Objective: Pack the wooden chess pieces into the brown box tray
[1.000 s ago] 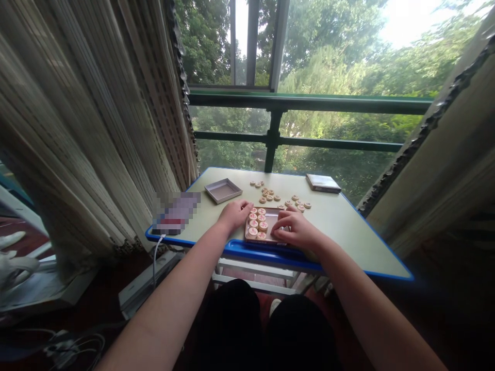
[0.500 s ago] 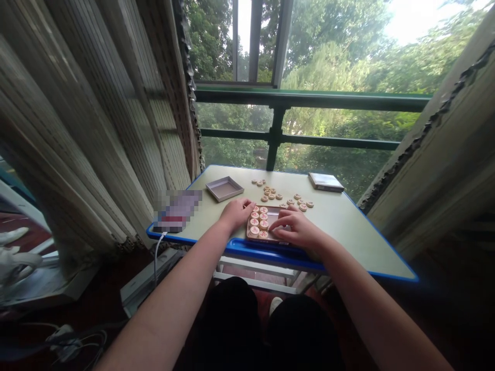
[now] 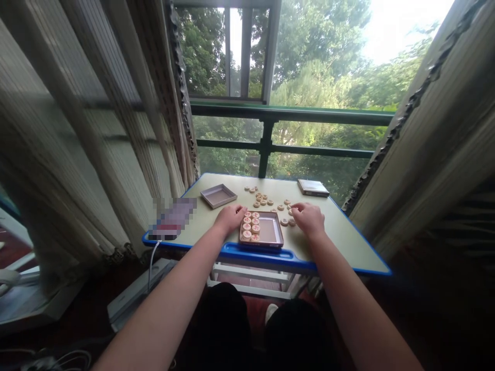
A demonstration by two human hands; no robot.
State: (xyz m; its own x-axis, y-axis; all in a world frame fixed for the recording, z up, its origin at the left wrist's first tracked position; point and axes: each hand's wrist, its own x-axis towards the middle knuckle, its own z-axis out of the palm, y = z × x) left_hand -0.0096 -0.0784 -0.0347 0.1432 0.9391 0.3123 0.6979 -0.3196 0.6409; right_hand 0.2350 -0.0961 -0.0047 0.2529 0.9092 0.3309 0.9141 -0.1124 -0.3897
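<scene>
Wooden xiangqi pieces (image 3: 256,229) with red characters stand in two columns along the left side of a shallow open box (image 3: 273,244). At the box's upper left corner, my left hand (image 3: 230,218) is closed with its fingertips on the rim. My right hand (image 3: 308,218) is to the right of the box, its fingers curled together on a xiangqi piece (image 3: 290,212) that is partly hidden by them. Two more loose pieces (image 3: 284,222) lie between that hand and the box. Several others (image 3: 263,202) are scattered behind the box.
A shallow grey-brown lid (image 3: 218,196) rests at the back left of the blue-edged table (image 3: 340,247). A flat closed box (image 3: 313,187) is at the back right. A blurred-out device (image 3: 170,221) with a white cable (image 3: 151,263) lies at the left edge.
My right hand has left the inside of the box and moved right and away from me to the loose pieces. My left hand stays at the box's corner. The view has shifted slightly.
</scene>
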